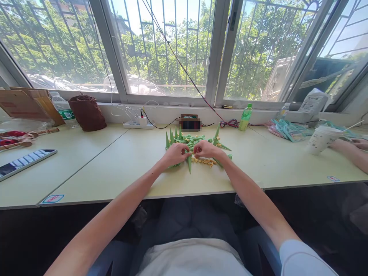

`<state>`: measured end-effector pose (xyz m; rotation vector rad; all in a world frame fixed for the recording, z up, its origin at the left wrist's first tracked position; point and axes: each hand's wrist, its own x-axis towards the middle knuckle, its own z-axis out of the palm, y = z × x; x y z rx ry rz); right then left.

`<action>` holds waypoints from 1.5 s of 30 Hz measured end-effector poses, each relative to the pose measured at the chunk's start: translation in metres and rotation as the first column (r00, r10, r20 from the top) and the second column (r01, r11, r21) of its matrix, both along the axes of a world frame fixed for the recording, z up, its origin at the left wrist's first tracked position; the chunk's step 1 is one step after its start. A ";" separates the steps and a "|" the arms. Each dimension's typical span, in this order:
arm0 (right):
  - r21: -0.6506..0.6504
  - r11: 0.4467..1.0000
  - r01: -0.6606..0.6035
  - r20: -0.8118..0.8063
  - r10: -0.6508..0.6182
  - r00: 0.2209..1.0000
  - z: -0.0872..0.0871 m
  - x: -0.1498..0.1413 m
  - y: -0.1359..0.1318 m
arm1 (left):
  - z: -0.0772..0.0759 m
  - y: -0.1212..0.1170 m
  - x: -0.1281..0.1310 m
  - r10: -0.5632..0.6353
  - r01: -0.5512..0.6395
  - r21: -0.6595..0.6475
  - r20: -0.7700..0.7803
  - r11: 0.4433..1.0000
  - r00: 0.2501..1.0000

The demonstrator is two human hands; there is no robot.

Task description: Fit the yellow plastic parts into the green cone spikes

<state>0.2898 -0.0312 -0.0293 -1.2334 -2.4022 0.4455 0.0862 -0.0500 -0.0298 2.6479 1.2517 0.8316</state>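
Observation:
My left hand [176,153] is closed in a pinch at the top of a green pointed cone [189,165], whose tip points down toward me. Close beside it, my right hand [205,148] has its fingertips pressed together; whatever they hold is too small to make out. A pile of green folded pieces [195,138] lies just beyond both hands. Under the right hand is a small heap of yellow-orange pieces [204,161]. More green cones [171,137] stand pointing up at the pile's left side, and another upright cone [216,134] is at its right.
Behind the pile are a power strip [138,125], cables and a green bottle [245,117]. A brown bag [87,112] and a phone-like slab [25,163] are left. Toward the right are plastic packets [290,129], a white cup [322,140] and another person's arm [350,152].

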 end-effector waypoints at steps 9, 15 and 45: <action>0.051 0.998 -0.032 0.024 0.031 0.999 -0.003 -0.001 0.003 | 0.000 -0.002 0.001 0.001 -0.005 0.075 0.056 0.997 0.998; 0.138 0.988 0.071 -0.160 -0.048 0.986 0.001 -0.004 -0.001 | 0.003 -0.003 0.003 0.028 -0.071 0.155 0.260 0.985 0.965; -0.061 0.998 -0.002 -0.593 -0.035 0.804 0.001 -0.012 -0.008 | 0.001 -0.003 0.005 -0.086 0.055 0.142 0.217 0.988 0.972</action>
